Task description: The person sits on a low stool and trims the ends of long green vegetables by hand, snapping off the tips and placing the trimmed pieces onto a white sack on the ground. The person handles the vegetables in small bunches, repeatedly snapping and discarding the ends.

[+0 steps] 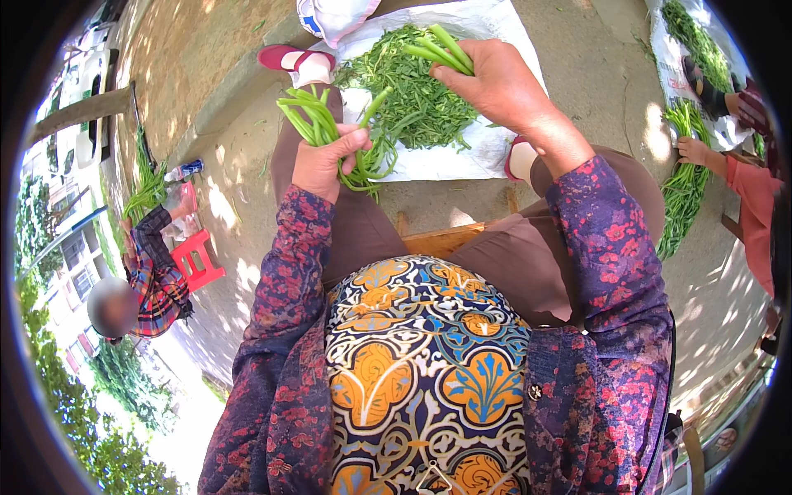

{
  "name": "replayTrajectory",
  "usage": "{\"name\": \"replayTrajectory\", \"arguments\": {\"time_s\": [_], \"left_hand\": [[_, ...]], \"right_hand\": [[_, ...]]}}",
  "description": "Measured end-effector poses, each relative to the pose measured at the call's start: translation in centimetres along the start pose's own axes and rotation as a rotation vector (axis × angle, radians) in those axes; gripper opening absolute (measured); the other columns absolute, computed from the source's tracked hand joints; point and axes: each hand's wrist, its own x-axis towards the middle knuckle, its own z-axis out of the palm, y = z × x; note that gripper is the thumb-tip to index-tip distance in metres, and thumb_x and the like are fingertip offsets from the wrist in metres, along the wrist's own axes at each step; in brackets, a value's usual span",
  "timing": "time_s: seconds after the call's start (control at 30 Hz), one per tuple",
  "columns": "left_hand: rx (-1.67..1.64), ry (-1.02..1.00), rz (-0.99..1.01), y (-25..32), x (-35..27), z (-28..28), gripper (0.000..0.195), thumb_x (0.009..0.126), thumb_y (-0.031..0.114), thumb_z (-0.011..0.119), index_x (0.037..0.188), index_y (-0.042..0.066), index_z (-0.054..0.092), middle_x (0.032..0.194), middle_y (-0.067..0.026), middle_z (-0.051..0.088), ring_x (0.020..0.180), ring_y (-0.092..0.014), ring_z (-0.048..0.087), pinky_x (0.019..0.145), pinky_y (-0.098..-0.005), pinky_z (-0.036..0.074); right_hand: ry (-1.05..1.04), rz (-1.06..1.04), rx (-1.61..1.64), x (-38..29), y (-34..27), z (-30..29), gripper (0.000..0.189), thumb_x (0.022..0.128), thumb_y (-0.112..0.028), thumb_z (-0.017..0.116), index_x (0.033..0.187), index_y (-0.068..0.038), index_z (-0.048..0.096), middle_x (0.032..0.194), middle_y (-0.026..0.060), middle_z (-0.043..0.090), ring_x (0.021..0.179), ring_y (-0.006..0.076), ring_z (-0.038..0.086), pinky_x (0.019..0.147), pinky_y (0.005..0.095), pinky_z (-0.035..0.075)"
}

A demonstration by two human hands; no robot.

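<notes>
My left hand [328,158] is closed around a bunch of green vegetable stems [314,117]. Their pale ends point up and away, while thinner stems and leaves droop below the fist. In my right hand [501,83] are a few thick short green stems [447,51], pinched between thumb and fingers and pointing to the upper left. Beneath and between the two hands lies a heap of green leaves and stem pieces [414,102]. The heap rests on a white woven plastic sheet [445,164] on the ground between my feet.
A white bag [340,15] touches the sheet's far edge. At right, another person's hand [693,150] rests on a long green bundle [684,192] near a second sheet [671,62]. Off left, a person [158,278] sits by a red plastic stool [198,260] and a bottle [184,170].
</notes>
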Motion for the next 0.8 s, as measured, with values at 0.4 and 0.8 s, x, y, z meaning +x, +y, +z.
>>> {"name": "replayTrajectory", "arguments": {"time_s": [0.4, 0.8], "left_hand": [[0.183, -0.021, -0.067, 0.9, -1.0, 1.9, 0.019, 0.073, 0.01, 0.075, 0.085, -0.001, 0.065, 0.07, -0.0058, 0.065, 0.046, -0.005, 0.044, 0.041, -0.0185, 0.031], [0.171, -0.045, -0.091, 0.8, -0.9, 2.0, 0.019, 0.074, 0.01, 0.073, 0.085, -0.002, 0.065, 0.068, -0.0049, 0.063, 0.045, -0.005, 0.041, 0.041, -0.0191, 0.03]], "right_hand": [[-0.198, -0.138, -0.015, -0.7, 0.2, 1.5, 0.017, 0.078, -0.017, 0.068, 0.087, -0.003, 0.065, 0.067, 0.0156, 0.059, 0.057, 0.0243, 0.053, 0.058, 0.0341, 0.044], [-0.112, -0.433, -0.046, -0.7, 1.8, 2.6, 0.012, 0.069, -0.008, 0.065, 0.08, -0.003, 0.063, 0.074, 0.0143, 0.06, 0.071, 0.0335, 0.059, 0.063, 0.0394, 0.048]]}}
